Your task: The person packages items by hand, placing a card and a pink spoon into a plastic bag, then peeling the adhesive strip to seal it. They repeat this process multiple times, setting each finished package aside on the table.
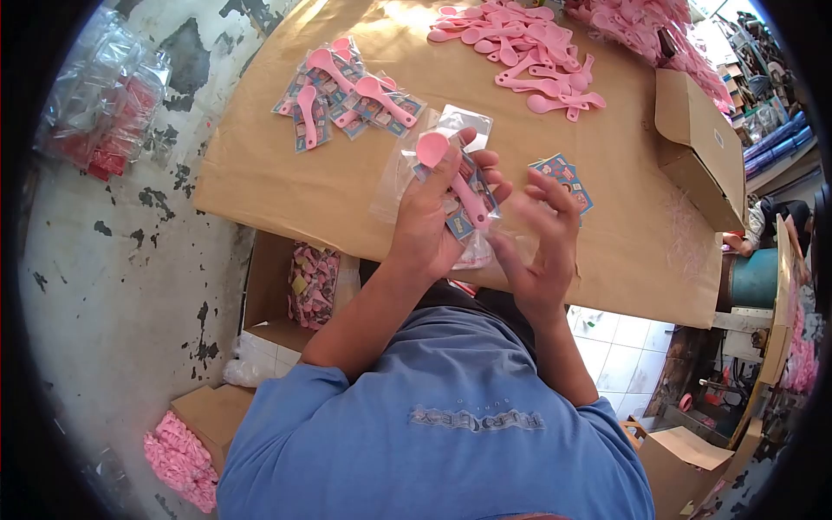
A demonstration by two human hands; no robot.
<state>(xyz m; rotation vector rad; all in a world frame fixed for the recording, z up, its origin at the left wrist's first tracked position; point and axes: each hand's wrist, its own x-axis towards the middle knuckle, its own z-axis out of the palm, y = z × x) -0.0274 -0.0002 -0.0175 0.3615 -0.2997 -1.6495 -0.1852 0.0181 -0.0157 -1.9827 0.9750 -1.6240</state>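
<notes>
Left hand point(425, 208) clasps a pink spoon point(471, 201) over a printed card point(458, 224).
The thumb pins the spoon; the blurred right hand point(544, 238), fingers parted, hovers beside it at three o'clock, near stacked cards point(568, 178). Packaged spoons point(351, 91) lie toward ten o'clock, a loose spoon pile point(529, 43) toward one.

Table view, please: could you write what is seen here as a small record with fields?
left hand: holds pink spoon together with printed card and clear plastic
right hand: blurred, fingers spread, close by; contact cannot be told
far left of table: several spoons with cards, overlapping
far side of table: heap of loose spoons
right of hands: small stack of cards, partly behind right hand
right edge: cardboard box
table surface: brown covering
</notes>
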